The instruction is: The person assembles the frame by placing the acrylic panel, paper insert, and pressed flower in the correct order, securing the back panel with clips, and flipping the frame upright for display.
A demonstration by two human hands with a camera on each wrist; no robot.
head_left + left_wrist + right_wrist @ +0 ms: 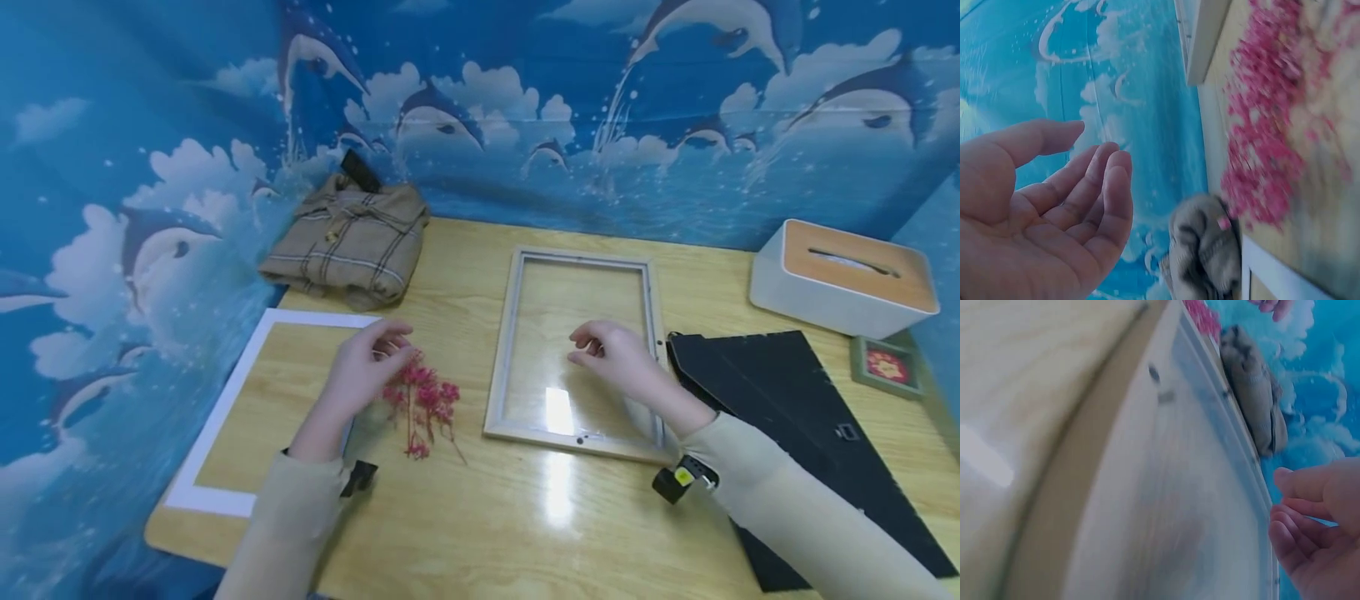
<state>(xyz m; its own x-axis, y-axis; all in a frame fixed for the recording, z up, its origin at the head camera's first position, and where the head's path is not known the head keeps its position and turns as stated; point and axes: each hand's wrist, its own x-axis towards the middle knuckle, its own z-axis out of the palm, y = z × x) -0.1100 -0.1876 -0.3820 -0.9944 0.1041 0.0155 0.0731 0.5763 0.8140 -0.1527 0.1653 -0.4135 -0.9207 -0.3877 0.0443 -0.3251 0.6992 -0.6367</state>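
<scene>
My left hand [365, 369] hovers beside a bunch of pink dried flowers [429, 398] on the wooden table. In the left wrist view its thumb and loosely curled fingers [1119, 187] stand apart with nothing between them, and the flowers [1263, 112] lie to the right. Over the wooden picture frame [501, 354] with its clear pane, my right hand [617, 354] hangs with bent fingers. The right wrist view shows this hand [1316, 525] holding nothing, above the frame's far side. A white rectangular mat border [225, 400] lies under and left of my left arm.
A folded plaid cloth [360, 242] sits at the back left. On the right are a black backing board [757, 383], partly under my right arm, a white tissue box [825, 292] with a wooden lid, and a small green-framed piece [862, 367]. A dolphin-patterned curtain [487, 167] hangs behind the table.
</scene>
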